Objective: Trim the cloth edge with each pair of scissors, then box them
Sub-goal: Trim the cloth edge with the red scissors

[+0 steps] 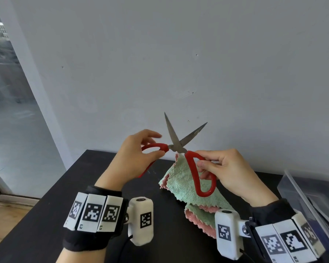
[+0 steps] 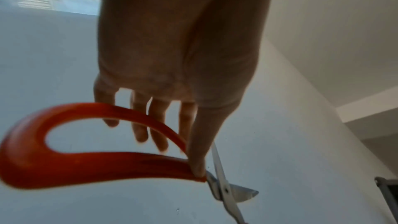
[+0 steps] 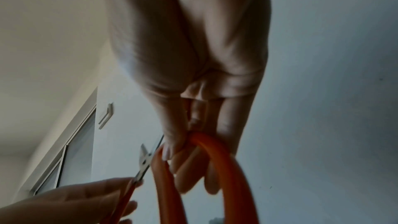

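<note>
The red-handled scissors [image 1: 180,149] are held up in the air, in the centre of the head view, with both blades spread wide apart and pointing up toward the wall. The left hand [image 1: 139,154] pinches the top of the left handle loop between thumb and forefinger, just beside the pivot; in the left wrist view the other fingers [image 2: 140,125] hang loose behind the loop and do not hold it. The right hand [image 1: 230,171] has its fingers passed through the right loop and curled round it, so this grip is firm on the handle.

The cloth [image 1: 180,179], green on one side and pink on the other, lies folded on the black tabletop [image 1: 46,221], below the scissors and slightly toward the lower right of the frame. Its zigzag edge nearest the blades is at the far end, just under the pivot. The blades point away from the cloth, up and back, while the handles point down toward it. So I judge that the scissors must be turned, tips downward, before any cut is possible, and one hand must be freed to lift the cloth edge. The right hand is nearer to the cloth and already has a working grip.

A clear plastic box [image 1: 311,196] stands at the right edge of the frame, apart from the cloth.
</note>
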Motion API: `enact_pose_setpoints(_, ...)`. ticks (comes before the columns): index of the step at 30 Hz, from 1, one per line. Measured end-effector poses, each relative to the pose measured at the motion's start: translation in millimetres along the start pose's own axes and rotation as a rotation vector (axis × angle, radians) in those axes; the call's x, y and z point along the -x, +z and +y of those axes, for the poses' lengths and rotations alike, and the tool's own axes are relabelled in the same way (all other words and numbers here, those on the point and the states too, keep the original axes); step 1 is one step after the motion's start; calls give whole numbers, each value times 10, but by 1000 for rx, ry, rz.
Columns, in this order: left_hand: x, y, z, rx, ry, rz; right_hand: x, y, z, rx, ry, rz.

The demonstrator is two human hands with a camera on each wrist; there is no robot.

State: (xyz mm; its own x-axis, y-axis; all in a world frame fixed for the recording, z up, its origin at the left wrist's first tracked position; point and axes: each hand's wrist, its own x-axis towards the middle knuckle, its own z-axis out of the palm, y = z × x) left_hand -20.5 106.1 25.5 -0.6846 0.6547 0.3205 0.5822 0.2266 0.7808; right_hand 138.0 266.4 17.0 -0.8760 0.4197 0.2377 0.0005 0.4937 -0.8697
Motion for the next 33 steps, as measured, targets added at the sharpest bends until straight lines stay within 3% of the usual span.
enact_pose_setpoints(3, 14, -26, 43, -29, 75, 200, -3, 17, 16, -119, 38, 108)
enact_pose_setpoints(5, 43, -34, 96, -18, 101, 232, 3, 41, 24, -172, 60, 158)
enact_pose_setpoints(9, 103, 9, 129, -101, -7, 93, 38, 97, 52, -244, 88, 187)
enact_pose_setpoints(11, 128, 33, 155, -115, -38, 85, 54, 127, 36, -264, 86, 202)
enact_pose_setpoints(16, 239, 186, 341, -128, 25, 249, 88, 259, -61, -274, 46, 198)
enact_pose_setpoints(19, 332, 281, 409, -194, -21, 98, 107, 320, -118, -258, 16, 183)
enact_pose_setpoints(25, 367, 155, 394, -317, -87, 50, 173, 350, -217, -214, 26, 174)
enact_pose_setpoints(29, 364, 176, 355, -47, -246, 23, 202, 379, -238, -148, 29, 176)
enact_pose_setpoints(33, 377, 284, 319, 664, -459, 123, 208, 403, -235, -121, 26, 156)
